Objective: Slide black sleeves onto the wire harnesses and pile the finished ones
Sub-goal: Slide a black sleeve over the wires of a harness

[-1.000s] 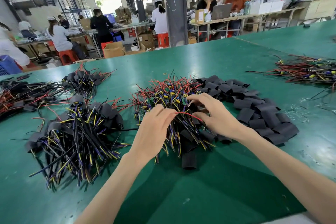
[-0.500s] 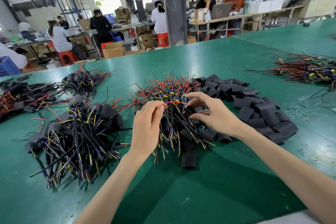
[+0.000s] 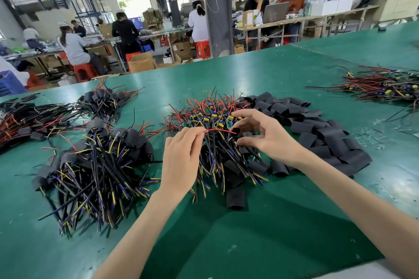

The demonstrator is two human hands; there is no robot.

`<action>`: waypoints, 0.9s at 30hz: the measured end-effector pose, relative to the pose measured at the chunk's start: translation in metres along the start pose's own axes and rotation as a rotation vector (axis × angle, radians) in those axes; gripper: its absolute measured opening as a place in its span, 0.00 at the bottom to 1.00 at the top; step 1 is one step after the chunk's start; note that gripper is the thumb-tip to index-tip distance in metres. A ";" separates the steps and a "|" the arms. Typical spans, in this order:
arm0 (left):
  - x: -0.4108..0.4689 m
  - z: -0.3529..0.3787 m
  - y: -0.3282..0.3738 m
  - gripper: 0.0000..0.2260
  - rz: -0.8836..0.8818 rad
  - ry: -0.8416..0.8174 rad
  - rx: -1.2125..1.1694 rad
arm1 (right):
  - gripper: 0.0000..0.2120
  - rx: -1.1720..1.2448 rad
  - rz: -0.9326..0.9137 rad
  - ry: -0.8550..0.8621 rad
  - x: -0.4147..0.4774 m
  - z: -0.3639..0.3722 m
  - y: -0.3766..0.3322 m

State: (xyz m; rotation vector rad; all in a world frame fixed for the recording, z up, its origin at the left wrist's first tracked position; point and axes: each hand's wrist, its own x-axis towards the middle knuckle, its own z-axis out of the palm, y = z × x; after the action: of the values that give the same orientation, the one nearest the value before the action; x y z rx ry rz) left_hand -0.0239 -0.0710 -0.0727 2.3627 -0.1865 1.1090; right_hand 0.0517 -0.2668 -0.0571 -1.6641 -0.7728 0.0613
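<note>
Progress: partway, by estimate. Finished pile, sleeved harnesses, near left; a second sleeved heap beyond it, and more at the far left edge. Unsleeved harnesses, red, yellow and purple leads, heaped at centre; a further unsleeved lot far right. The remaining work looks substantial. Sleeve stock, flat black pieces, right of centre, touching the central heap; one loose sleeve lies just near of it. Item in hand: red wire, held level above the central heap. Left hand pinches its left end between thumb and fingertips. Right hand is curved, forefinger and thumb apart, around a black sleeve at the wire's right tip; whether it grips the sleeve cannot be told. Obstructions: tangled leads under both hands, likely to snag a lifted harness. Surroundings: green table; pillar; seated workers at far benches.
</note>
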 end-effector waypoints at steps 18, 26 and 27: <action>0.000 -0.001 -0.006 0.08 0.299 -0.056 0.332 | 0.26 -0.160 -0.078 0.007 -0.001 0.000 0.002; -0.007 0.010 0.012 0.13 0.114 -0.216 -0.074 | 0.22 -0.384 -0.243 -0.036 -0.007 0.021 0.002; -0.007 0.008 0.012 0.14 0.101 -0.238 -0.111 | 0.22 -0.402 -0.262 -0.028 -0.007 0.022 0.003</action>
State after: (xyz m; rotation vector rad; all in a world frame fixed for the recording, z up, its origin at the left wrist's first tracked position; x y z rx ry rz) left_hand -0.0268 -0.0864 -0.0773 2.4022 -0.4441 0.8350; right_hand 0.0377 -0.2523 -0.0683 -1.9241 -1.0706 -0.2717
